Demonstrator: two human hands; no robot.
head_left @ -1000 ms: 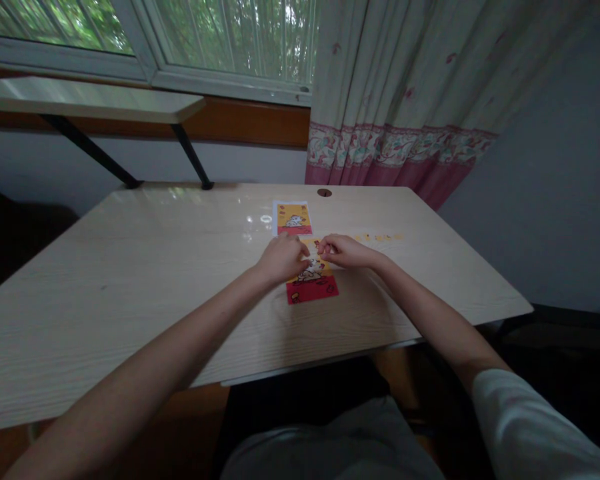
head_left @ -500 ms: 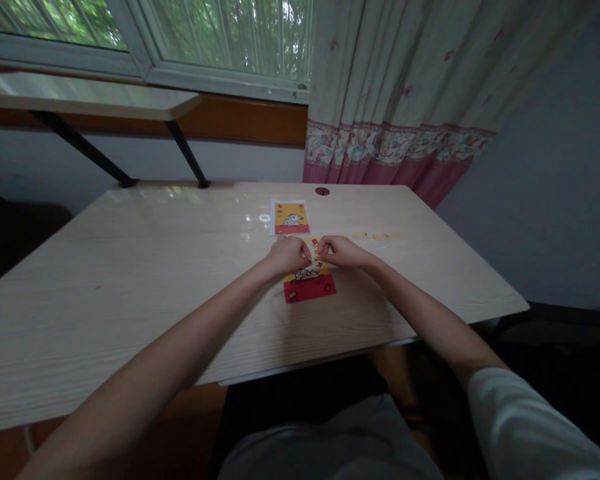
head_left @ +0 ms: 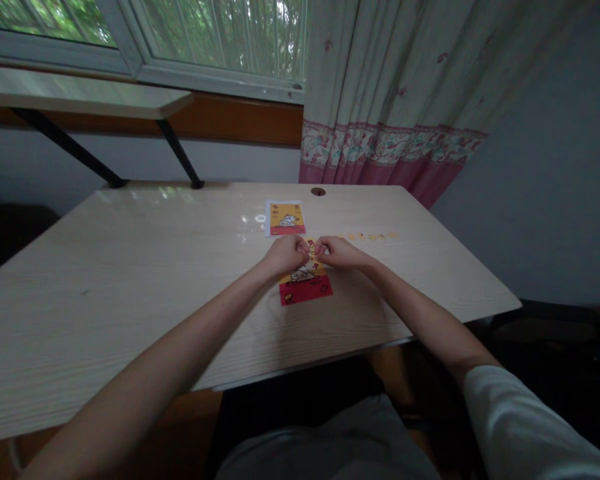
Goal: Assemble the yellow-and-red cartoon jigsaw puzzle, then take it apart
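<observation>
A red and yellow picture card (head_left: 306, 291) with a white cartoon animal lies on the desk, its upper part covered by my hands. Over its left side, my left hand (head_left: 288, 255) is closed with thumb and fingers pinched. From the right, my right hand (head_left: 339, 253) is pinched too, its fingertips close to those of the left. Whatever small thing is between the fingertips is too small to name. Behind the hands lies a second card (head_left: 286, 219) with a similar picture on a white sheet. A row of small yellow pieces (head_left: 370, 236) lies right of my right hand.
The pale wooden desk (head_left: 140, 287) reaches to the wall, with a round cable hole (head_left: 319, 192) near its back edge. A raised shelf (head_left: 85, 95) on dark legs stands at the back left. A curtain (head_left: 380, 100) hangs behind the desk, beside the window.
My hands stay over the card in nearly the same pinch, the fingertips slightly closer together. The whole view has shifted a little, so the desk and cards sit slightly further left.
</observation>
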